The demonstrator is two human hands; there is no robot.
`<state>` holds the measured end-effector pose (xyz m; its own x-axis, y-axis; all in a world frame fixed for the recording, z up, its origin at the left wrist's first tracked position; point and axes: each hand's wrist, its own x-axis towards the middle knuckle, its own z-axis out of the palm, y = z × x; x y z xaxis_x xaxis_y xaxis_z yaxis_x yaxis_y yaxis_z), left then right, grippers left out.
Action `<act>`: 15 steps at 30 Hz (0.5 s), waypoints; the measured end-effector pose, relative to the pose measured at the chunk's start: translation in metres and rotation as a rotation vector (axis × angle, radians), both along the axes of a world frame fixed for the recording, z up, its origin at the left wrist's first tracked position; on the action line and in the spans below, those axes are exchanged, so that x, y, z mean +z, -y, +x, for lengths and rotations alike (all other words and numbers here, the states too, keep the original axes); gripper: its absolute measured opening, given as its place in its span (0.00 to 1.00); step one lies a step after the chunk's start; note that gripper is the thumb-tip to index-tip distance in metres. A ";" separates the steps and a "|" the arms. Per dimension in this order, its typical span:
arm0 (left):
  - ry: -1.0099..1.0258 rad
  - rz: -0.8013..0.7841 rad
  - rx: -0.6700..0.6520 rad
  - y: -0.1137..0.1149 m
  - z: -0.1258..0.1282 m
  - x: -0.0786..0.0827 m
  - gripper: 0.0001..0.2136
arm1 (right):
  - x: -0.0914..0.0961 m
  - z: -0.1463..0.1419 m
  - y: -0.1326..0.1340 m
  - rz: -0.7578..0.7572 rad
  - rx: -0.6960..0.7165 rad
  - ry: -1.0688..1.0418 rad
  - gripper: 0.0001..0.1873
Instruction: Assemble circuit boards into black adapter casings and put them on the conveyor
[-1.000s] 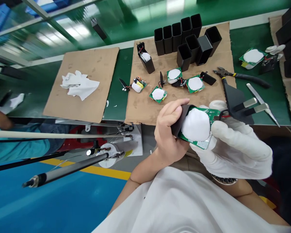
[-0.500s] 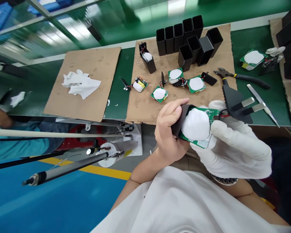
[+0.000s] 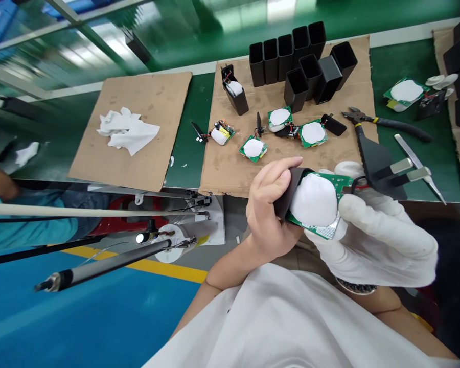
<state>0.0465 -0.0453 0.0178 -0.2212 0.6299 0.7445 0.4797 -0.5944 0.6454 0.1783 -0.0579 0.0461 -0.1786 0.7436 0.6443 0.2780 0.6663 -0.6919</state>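
Note:
My bare left hand is closed around a black plastic case, its mouth turned to the right. A green circuit board with a round white pad sits partly inside that mouth. Gripping the board's outer end is my right hand, in a white glove. From that end, short wires lead to a black plug cover with two metal prongs, which hangs beyond the gloved fingers. How far the board reaches into the case is hidden.
On cardboard stand several black cases, one partly filled case and several boards with white pads. Pliers and tweezers lie at right. White cloth rests on the left cardboard. A co-worker's arm shows at far left.
Both hands, with the case and board, have shifted slightly right in the picture; the bench things shift slightly too. The grip looks the same.

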 end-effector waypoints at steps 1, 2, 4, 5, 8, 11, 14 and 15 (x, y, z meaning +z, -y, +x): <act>-0.014 0.011 0.025 -0.001 0.003 0.000 0.11 | 0.000 0.000 0.000 -0.006 -0.005 -0.003 0.27; -0.020 0.012 0.040 -0.001 0.005 0.000 0.11 | 0.000 0.000 0.001 -0.009 -0.005 -0.003 0.28; 0.011 0.015 0.056 -0.002 0.007 0.000 0.09 | 0.000 0.001 0.000 -0.010 0.018 0.012 0.28; 0.037 0.017 0.047 -0.003 0.006 0.000 0.09 | 0.000 0.001 0.000 -0.008 0.036 0.020 0.28; 0.091 0.058 -0.028 -0.003 0.002 -0.003 0.11 | 0.000 -0.002 -0.004 -0.006 0.045 -0.017 0.32; 0.136 0.002 -0.157 0.000 -0.006 -0.004 0.18 | -0.002 -0.007 -0.010 0.030 0.027 -0.104 0.40; 0.167 -0.202 -0.268 0.010 -0.018 0.003 0.21 | -0.003 -0.011 -0.013 -0.027 0.005 -0.206 0.39; 0.153 -0.247 -0.274 0.015 -0.023 0.007 0.21 | -0.003 -0.011 -0.013 -0.066 0.028 -0.225 0.38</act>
